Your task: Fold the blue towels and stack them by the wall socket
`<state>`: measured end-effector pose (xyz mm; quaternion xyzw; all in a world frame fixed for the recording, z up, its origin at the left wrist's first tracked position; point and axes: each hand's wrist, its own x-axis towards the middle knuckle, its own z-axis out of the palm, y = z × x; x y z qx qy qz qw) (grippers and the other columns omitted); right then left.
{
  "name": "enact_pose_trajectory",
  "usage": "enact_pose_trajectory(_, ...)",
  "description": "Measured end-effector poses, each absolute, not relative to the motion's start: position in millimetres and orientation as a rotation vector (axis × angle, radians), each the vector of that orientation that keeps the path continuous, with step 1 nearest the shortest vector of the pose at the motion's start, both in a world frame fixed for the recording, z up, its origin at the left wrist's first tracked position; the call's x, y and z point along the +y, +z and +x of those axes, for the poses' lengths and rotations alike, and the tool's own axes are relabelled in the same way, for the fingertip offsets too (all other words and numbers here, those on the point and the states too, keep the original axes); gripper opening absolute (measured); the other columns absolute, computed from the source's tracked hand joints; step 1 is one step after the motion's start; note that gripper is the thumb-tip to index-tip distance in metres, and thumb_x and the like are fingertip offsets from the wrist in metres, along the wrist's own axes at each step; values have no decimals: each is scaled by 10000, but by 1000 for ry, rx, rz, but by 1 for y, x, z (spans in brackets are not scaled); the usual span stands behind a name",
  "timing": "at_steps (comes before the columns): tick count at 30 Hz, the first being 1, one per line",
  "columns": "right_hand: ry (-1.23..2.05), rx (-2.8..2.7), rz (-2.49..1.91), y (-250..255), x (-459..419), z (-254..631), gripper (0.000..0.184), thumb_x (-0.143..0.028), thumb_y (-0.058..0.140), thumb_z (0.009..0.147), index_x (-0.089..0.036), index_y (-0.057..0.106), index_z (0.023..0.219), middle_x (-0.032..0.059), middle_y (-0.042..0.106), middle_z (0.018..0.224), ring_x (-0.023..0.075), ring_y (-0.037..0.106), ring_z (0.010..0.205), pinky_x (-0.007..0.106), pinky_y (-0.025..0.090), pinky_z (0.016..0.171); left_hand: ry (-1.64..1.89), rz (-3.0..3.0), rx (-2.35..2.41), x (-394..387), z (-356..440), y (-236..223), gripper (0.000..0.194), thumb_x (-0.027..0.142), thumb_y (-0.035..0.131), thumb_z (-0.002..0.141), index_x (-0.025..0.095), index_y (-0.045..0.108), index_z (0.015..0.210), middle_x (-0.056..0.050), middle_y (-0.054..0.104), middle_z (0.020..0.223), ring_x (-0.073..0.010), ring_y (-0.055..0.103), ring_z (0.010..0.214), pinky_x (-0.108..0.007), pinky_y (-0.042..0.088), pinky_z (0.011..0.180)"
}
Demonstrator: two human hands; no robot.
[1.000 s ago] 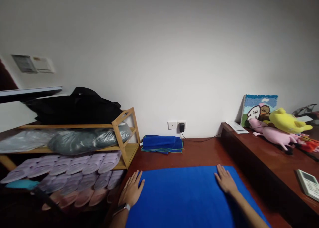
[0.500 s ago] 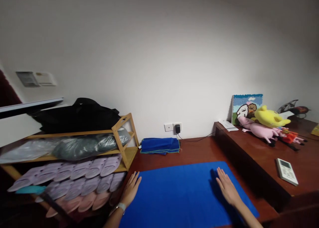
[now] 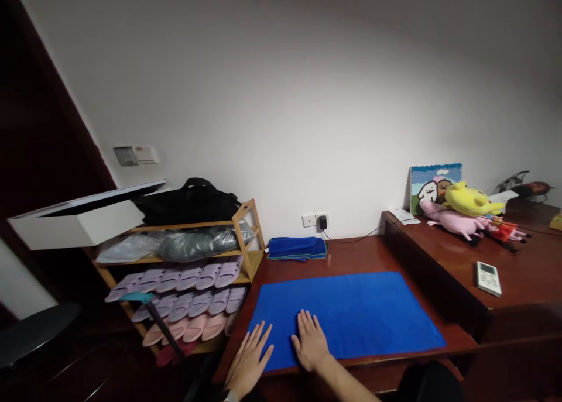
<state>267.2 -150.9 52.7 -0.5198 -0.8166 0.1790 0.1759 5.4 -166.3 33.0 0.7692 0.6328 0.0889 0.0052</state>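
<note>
A blue cloth [image 3: 360,308] lies spread flat on the reddish-brown wooden table [image 3: 351,258]. My left hand [image 3: 250,358], with a watch at the wrist, is at the cloth's near left corner, fingers stretched out and holding nothing. To its right, my right hand [image 3: 311,342] rests palm down over the near left part of the cloth, its fingers straight and slightly apart. Toward the wall lies a folded blue cloth [image 3: 296,248] with a light green edge.
At left stands a wooden rack [image 3: 243,238] with rows of slippers [image 3: 193,276], a black bag [image 3: 188,202] and a white box [image 3: 83,229]. A charger [image 3: 322,222] is plugged into the wall. Plush toys [image 3: 469,200] and a remote control [image 3: 487,278] lie on the higher surface at right.
My right hand has moved left across the cloth, close to my left hand. Both hands are nearer the cloth's front edge. The camera view has shifted, showing more of the left side.
</note>
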Motion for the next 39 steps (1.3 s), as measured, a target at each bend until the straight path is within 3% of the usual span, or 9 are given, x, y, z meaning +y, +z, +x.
enact_pose_trajectory(6,508,-2349,-1536,40,-145,290,722,-504,198,1057,-88,244,1646,126,183,1716,268,131,1603,502,125,1312,306,2402,1977,-166,7,37,633,611,373,1032,345,357,1606,-1,328,1700,-254,313,1572,-516,271,1298)
enact_pose_trajectory(22,184,-1814,-2393,-12,-144,637,793,-529,220,974,-102,319,1634,110,260,1717,270,206,1595,481,170,1291,419,2424,1990,-166,10,39,619,605,405,1020,328,449,1572,-14,406,1672,-269,369,1549,-498,305,1286)
enact_pose_trajectory(31,153,-1811,-2448,-10,-147,651,825,-519,150,975,-46,241,1645,119,200,1728,267,189,1600,479,154,1292,406,2427,2015,-162,9,33,617,597,398,1021,325,448,1572,-11,426,1662,-246,367,1551,-483,291,1291)
enact_pose_trajectory(39,177,-1847,-2481,-1,-151,650,831,-525,120,980,-42,204,1650,107,167,1738,251,155,1606,450,137,1297,298,2403,1986,-161,8,36,621,615,359,1032,352,379,1595,-8,350,1697,-225,326,1569,-459,250,1296)
